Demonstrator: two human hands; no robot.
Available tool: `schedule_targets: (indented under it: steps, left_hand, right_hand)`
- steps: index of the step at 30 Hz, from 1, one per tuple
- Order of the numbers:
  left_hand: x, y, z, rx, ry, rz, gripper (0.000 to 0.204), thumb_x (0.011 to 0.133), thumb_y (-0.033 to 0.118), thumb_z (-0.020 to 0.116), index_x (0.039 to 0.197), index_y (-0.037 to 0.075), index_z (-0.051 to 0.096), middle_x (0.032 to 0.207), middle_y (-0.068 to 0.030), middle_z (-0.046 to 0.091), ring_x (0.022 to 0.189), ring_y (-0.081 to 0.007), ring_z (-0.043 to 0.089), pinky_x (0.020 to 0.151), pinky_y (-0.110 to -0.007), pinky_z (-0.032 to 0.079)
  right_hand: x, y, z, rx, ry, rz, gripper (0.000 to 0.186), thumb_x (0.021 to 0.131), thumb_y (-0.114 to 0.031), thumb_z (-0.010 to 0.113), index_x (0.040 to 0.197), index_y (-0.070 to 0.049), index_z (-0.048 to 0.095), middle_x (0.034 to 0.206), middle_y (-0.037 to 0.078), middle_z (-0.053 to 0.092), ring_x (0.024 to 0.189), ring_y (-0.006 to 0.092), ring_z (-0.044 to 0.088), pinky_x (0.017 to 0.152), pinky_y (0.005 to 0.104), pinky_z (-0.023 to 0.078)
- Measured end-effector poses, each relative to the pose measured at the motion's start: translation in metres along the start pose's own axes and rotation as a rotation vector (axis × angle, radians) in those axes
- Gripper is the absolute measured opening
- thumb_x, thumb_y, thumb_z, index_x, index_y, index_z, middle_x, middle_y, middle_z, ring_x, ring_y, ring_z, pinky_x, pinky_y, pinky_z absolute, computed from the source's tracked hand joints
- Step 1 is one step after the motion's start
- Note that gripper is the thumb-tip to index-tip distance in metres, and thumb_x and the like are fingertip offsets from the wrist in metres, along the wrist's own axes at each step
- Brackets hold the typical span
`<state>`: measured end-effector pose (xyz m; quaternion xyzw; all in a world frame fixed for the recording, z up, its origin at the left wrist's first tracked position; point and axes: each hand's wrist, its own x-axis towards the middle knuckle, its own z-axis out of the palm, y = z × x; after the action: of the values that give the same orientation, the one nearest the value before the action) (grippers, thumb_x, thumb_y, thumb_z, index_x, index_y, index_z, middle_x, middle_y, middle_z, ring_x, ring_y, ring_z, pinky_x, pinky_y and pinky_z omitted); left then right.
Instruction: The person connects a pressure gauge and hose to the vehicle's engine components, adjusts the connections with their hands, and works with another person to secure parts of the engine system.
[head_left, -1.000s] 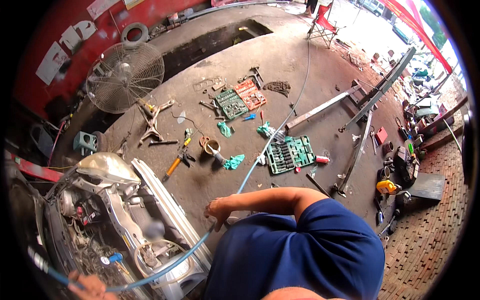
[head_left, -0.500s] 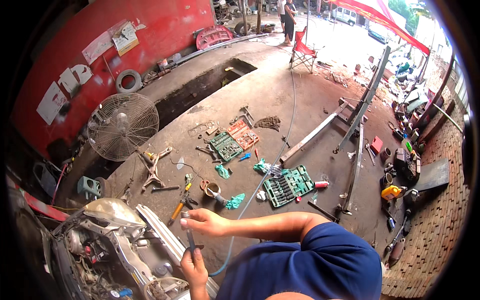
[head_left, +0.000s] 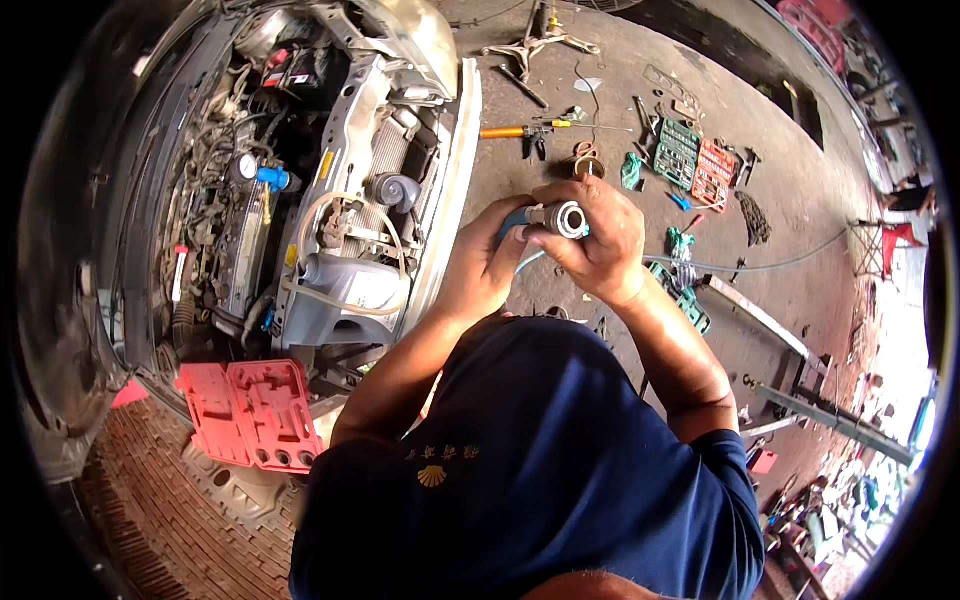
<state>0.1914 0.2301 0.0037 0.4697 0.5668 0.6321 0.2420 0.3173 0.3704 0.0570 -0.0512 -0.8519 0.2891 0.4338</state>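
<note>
Both hands meet in front of my chest around a tool with a round, hollow silver metal end (head_left: pixel 571 220). My left hand (head_left: pixel 480 262) is closed round its blue rear part (head_left: pixel 512 226). The fingers of my right hand (head_left: pixel 607 238) pinch the metal end, whose opening faces up toward me. A pale blue hose (head_left: pixel 530 261) shows just below the hands; where it joins is hidden. To the left lies the open engine bay of a car, with a blue-bodied gauge (head_left: pixel 262 175) and a grey plastic jug (head_left: pixel 352 288) at its front.
A red open tool case (head_left: pixel 250 415) rests at the car's near corner. On the floor beyond lie an orange-handled tool (head_left: pixel 503 132), a green socket case (head_left: pixel 678 150), a red one (head_left: pixel 714 175) and a metal stand (head_left: pixel 540 45). Steel beams (head_left: pixel 765 320) lie to the right.
My view has swung left toward the car, bringing the engine bay and red case into full sight. My hands have drawn together, and the tool's metal end has tipped toward me.
</note>
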Motion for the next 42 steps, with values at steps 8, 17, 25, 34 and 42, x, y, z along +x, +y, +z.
schedule_targets:
  steps: [8,17,25,34,42]
  left_hand:
    - [-0.015,0.009,-0.026,0.085,0.157,-0.035,0.042,0.11,0.025,0.059,0.136,-0.007,0.061,0.115,-0.0147,0.072,0.104,-0.0184,0.069,0.09,-0.032,0.054]
    - [-0.003,0.001,-0.036,-0.01,0.128,0.029,0.045,0.109,0.032,0.06,0.137,-0.004,0.062,0.122,-0.0138,0.072,0.112,-0.0194,0.068,0.097,-0.034,0.053]
    - [-0.003,-0.009,-0.042,-0.022,0.092,-0.039,0.039,0.11,0.023,0.059,0.139,-0.003,0.06,0.123,-0.015,0.071,0.113,-0.0203,0.068,0.098,-0.034,0.054]
    - [-0.029,0.006,-0.074,0.125,-0.009,-0.287,0.035,0.108,0.024,0.063,0.132,-0.001,0.066,0.098,-0.0132,0.07,0.085,-0.0147,0.066,0.076,-0.032,0.053]
    - [-0.073,0.06,-0.128,0.107,0.109,-0.251,0.033,0.108,0.02,0.061,0.133,-0.003,0.066,0.074,-0.0084,0.067,0.06,-0.0125,0.056,0.058,-0.031,0.046]
  right_hand:
    - [0.021,-0.001,0.029,0.172,-0.094,-0.026,0.047,0.076,-0.027,0.09,0.109,0.0,0.072,0.087,0.013,0.067,0.076,0.0328,0.067,0.067,0.0404,0.054]
    - [0.025,0.01,0.044,0.191,-0.15,-0.056,0.049,0.074,-0.025,0.092,0.113,0.0,0.073,0.091,0.012,0.069,0.08,0.0324,0.068,0.07,0.0408,0.055]
    - [0.032,0.015,0.048,0.177,-0.142,-0.048,0.051,0.071,-0.024,0.094,0.113,-0.001,0.074,0.096,0.013,0.072,0.085,0.0334,0.068,0.075,0.0416,0.056]
    - [0.008,0.028,0.075,1.308,-0.18,0.686,0.039,0.105,-0.034,0.062,0.112,0.003,0.072,0.101,0.011,0.073,0.083,0.0156,0.062,0.066,0.0302,0.042]
    - [0.004,0.012,0.136,1.677,-0.333,1.033,0.05,0.108,-0.047,0.055,0.113,0.001,0.068,0.098,0.012,0.069,0.081,0.0209,0.062,0.082,0.0405,0.055]
